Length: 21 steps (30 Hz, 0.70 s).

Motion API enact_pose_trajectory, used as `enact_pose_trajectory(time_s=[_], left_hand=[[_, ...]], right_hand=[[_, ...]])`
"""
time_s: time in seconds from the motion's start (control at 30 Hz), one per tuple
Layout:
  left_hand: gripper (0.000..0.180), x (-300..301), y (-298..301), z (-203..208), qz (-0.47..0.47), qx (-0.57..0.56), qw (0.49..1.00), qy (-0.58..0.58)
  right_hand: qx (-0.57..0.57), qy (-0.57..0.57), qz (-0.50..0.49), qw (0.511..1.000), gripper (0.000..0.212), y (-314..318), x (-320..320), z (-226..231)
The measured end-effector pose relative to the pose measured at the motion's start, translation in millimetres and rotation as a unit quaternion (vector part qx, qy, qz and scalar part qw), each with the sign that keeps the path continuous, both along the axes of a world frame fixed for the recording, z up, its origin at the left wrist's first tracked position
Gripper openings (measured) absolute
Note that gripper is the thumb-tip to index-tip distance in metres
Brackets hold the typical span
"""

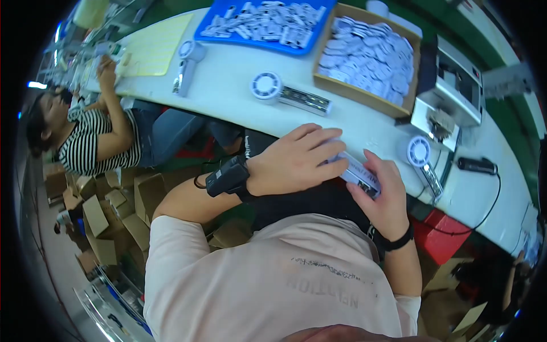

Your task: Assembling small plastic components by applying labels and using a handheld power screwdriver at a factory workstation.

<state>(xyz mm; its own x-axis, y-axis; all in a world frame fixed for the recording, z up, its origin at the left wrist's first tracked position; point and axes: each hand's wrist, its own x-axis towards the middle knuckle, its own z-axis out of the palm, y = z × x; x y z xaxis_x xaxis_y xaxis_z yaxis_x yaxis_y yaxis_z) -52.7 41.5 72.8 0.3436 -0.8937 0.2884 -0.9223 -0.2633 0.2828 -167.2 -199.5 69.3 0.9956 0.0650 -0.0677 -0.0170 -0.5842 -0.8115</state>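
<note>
Between my two hands, just over the table's near edge, is a white handheld fan [358, 171] with printing along its handle. My left hand [300, 159] is wrapped over one end and hides it. Around the handle's other end, my right hand [383, 191] grips with thumb and fingers. A dark opening shows at that end of the handle. Beyond my left hand lies a second handheld fan [266, 86], its handle showing a strip of inner parts. To the right of my right hand rests another such fan [419, 151], tilted towards the table's edge.
A blue tray [253, 44] and a cardboard box [364, 96], both full of small white parts, stand at the back. Right of them is a metal machine [453, 77]. A black corded tool [477, 165] lies farther right. Another fan [183, 71] lies left, near a seated person [102, 134].
</note>
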Motion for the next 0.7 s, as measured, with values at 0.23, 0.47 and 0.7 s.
enact_pose_trajectory(time_s=[0.23,0.47,0.7], left_hand=[[0.042,9,101,19,0.156,-0.138,0.973,0.098],[0.039,50,203,24,0.382,-0.124,0.913,0.079],[0.034,122,200,65,0.172,0.094,0.979,0.056]], right_hand=[[0.066,-0.066,0.000,0.996,0.057,11,40,5],[-0.002,-0.090,0.038,0.995,0.047,46,83,1],[-0.081,-0.150,0.066,0.983,0.046,56,95,1]])
